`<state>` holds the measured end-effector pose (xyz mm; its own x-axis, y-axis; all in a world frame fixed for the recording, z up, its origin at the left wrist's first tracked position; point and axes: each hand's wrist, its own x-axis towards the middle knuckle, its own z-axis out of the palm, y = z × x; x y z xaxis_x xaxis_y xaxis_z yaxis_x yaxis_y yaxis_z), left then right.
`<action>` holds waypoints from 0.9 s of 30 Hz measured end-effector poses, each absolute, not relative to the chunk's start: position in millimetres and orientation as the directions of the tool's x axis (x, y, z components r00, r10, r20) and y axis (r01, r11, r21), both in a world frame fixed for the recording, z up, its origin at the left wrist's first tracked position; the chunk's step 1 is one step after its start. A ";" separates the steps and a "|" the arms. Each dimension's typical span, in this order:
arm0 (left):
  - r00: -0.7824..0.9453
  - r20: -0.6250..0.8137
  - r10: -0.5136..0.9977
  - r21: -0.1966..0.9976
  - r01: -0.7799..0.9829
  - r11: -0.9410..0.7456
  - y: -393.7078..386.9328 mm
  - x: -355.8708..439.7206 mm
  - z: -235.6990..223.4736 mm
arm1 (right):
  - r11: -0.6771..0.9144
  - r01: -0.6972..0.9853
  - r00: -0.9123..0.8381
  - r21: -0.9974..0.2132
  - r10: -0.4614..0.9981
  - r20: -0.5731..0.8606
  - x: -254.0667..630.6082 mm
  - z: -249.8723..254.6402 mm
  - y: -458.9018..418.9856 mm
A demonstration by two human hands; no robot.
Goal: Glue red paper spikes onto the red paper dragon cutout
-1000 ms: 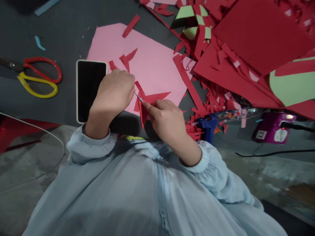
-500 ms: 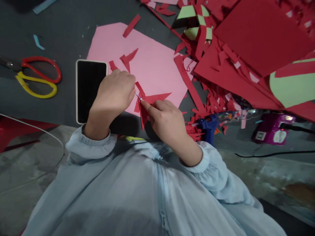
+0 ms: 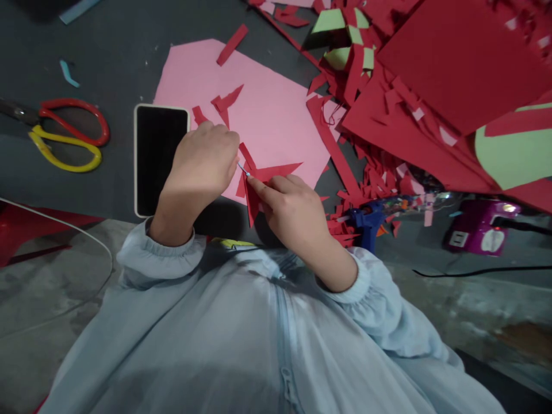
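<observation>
Where the red shape (image 3: pixel 253 208) is: while the hands meet over it, it sits at the near edge of the pink sheet (image 3: pixel 267 109), one point aimed right, another poking past the sheet toward the person. Can't tell if it's flat or a bit lifted.
Left hand (image 3: pixel 207 158): fingers curled in, looks like it's gripping a thin rod (image 3: pixel 244 169). Fingertips mostly hidden, so the exact pinch is anyone's guess.
Right hand (image 3: pixel 295 213): index finger stretched out, its tip on the red shape right by the rod's end. Other fingers tucked; thumb's hidden, so can't tell whether it pinches anything.
How the red shape handles: looks like paper or thin card, so basically weightless, bendy, easy to crease. Pointy ends would probably fold or tear first.
Where to grab it: I'd go for the wide middle where the points join, light pressure, and leave the skinny tips alone.
Rod: looks light and slim, probably best pinched near its end for control. Can't tell what it's made of.
Left side: phone (image 3: pixel 161 155) right beside the left hand, scissors (image 3: pixel 71 138) farther out.
Right side: glue gun (image 3: pixel 367 221) near the red scraps (image 3: pixel 375 175).
</observation>
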<state>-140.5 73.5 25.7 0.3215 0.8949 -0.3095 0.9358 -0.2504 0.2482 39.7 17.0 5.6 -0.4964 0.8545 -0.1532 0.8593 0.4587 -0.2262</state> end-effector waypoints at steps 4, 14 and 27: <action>0.343 -0.307 0.888 0.210 0.934 -0.288 72.7 -140.2 27.2 | 0.444 0.869 -0.482 -0.219 0.860 -0.168 39.3 6.6 17.2; 0.347 -0.308 0.886 0.192 0.935 -0.299 73.8 -143.0 30.2 | 0.428 0.873 -0.474 -0.233 0.857 -0.204 38.7 10.4 21.9; 0.285 -0.270 0.920 0.164 0.955 -0.247 72.8 -138.3 25.5 | 0.462 0.878 -0.476 -0.126 0.815 -0.331 26.7 28.8 30.5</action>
